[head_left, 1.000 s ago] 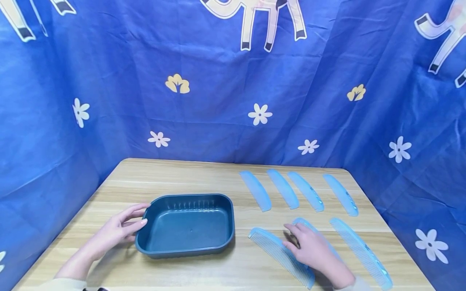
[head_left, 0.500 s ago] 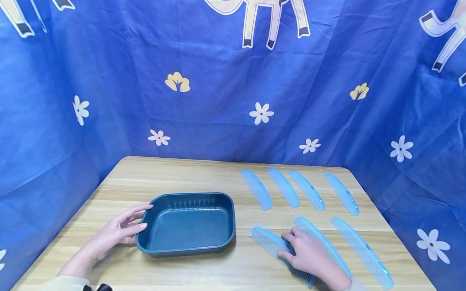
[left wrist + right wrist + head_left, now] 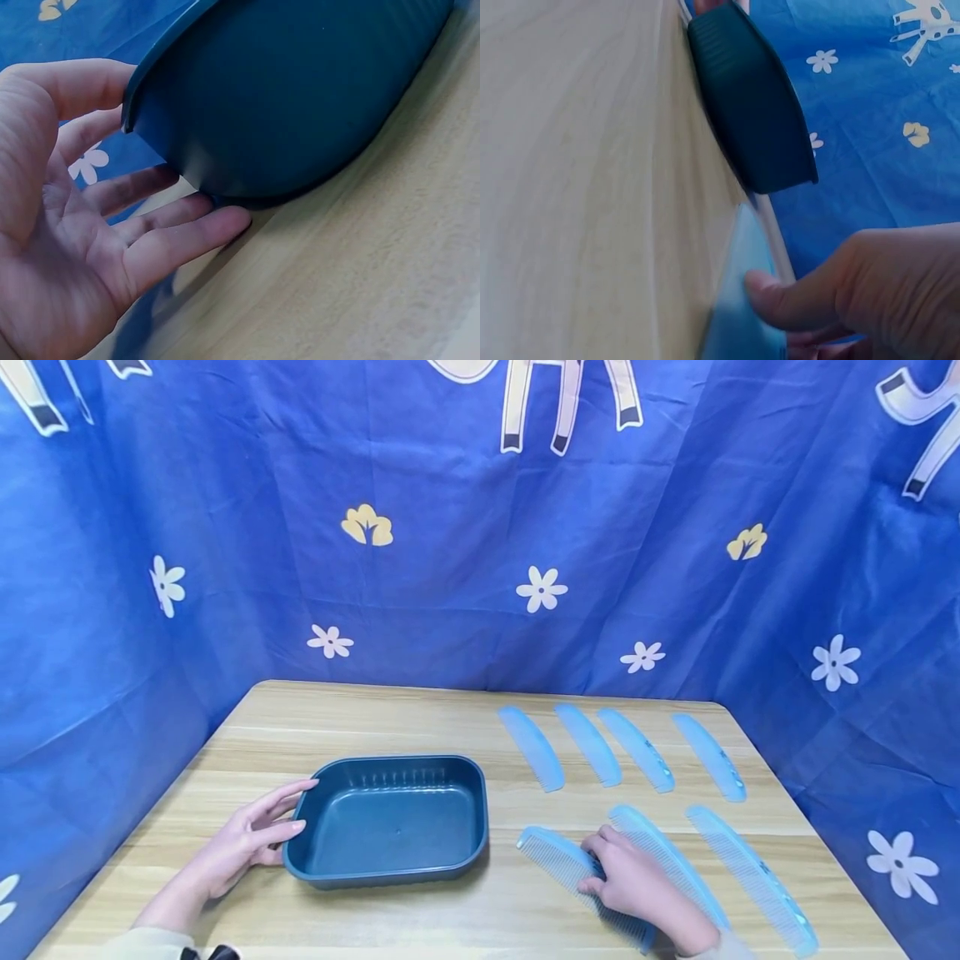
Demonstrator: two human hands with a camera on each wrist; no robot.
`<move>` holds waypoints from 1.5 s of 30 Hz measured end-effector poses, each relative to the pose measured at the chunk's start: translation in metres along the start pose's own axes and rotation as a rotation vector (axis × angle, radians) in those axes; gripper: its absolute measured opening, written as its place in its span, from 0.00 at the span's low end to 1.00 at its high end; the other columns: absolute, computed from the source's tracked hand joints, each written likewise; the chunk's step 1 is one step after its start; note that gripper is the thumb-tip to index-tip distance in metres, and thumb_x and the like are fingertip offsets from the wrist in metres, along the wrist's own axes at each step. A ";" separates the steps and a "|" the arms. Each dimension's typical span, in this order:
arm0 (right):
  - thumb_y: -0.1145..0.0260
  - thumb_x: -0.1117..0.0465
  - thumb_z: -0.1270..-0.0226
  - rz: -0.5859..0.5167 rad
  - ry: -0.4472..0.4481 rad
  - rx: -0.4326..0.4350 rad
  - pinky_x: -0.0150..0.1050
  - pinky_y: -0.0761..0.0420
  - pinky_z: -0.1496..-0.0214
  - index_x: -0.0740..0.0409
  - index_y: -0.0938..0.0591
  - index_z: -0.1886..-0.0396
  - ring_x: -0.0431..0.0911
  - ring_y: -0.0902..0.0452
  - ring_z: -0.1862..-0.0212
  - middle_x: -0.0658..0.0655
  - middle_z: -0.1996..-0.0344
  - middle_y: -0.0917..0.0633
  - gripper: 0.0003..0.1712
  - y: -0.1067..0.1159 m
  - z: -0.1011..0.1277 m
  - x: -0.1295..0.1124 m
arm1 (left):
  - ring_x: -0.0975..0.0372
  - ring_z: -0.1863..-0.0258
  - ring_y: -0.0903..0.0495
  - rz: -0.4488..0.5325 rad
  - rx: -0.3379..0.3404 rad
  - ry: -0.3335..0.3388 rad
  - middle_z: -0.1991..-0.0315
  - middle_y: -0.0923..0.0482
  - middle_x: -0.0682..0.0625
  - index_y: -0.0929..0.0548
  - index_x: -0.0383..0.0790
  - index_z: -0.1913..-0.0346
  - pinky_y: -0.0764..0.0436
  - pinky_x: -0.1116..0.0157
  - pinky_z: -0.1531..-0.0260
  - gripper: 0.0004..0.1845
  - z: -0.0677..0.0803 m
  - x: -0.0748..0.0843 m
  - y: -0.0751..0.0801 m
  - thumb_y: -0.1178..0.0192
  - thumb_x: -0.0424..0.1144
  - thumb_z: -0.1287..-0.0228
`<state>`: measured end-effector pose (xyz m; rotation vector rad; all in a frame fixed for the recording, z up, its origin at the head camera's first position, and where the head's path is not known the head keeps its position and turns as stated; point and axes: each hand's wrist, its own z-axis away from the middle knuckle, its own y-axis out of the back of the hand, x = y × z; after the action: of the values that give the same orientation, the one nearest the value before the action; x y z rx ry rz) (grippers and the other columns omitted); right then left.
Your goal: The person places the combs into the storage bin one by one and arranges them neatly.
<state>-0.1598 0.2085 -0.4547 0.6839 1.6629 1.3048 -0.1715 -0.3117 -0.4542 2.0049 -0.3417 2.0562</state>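
Observation:
A dark teal plastic tub [image 3: 397, 827] stands on the table, with nothing in it. At its left end my left hand [image 3: 251, 839] holds the rim; in the left wrist view the fingers [image 3: 187, 240] lie along the outer wall. My right hand [image 3: 626, 877] grips a light blue translucent comb [image 3: 551, 847] midway along its length, and part of that comb is hidden beneath the hand. In the right wrist view the thumb [image 3: 780, 300] presses on the comb's face. Right beside this hand lies a second blue comb [image 3: 667, 852].
Another blue comb [image 3: 753, 881] lies at the right front. Several more combs, including one at the far right [image 3: 708, 756], form a slanted row at the back. The wooden table [image 3: 360, 714] is enclosed by blue patterned cloth [image 3: 450, 568].
My right hand has moved slightly left off the middle comb and closed its fingers round the front left comb. The left hand stays at the tub. The view has shifted a little.

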 end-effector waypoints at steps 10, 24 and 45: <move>0.26 0.56 0.51 -0.117 -0.036 -0.056 0.35 0.33 0.72 0.55 0.26 0.63 0.41 0.37 0.70 0.46 0.73 0.31 0.20 0.005 -0.004 -0.007 | 0.66 0.48 0.26 -0.013 0.046 0.001 0.36 0.45 0.46 0.44 0.44 0.29 0.22 0.46 0.61 0.30 0.002 0.002 -0.005 0.50 0.31 0.32; 0.32 0.66 0.43 -0.419 -0.007 -0.120 0.33 0.29 0.76 0.56 0.25 0.50 0.37 0.34 0.77 0.48 0.77 0.28 0.21 0.017 -0.007 0.011 | 0.65 0.49 0.25 -0.007 0.087 0.000 0.37 0.43 0.46 0.44 0.44 0.29 0.22 0.47 0.62 0.30 0.003 -0.001 -0.008 0.49 0.32 0.32; 0.35 0.68 0.41 -0.620 0.015 0.022 0.33 0.27 0.78 0.58 0.26 0.44 0.39 0.33 0.79 0.54 0.73 0.27 0.24 0.023 -0.023 0.011 | 0.58 0.48 0.24 0.080 0.046 -0.080 0.42 0.32 0.58 0.46 0.41 0.28 0.23 0.46 0.63 0.29 0.002 -0.008 -0.010 0.55 0.30 0.30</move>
<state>-0.1873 0.2137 -0.4349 0.1378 1.7136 0.8447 -0.1660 -0.3031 -0.4624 2.1387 -0.3999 2.0523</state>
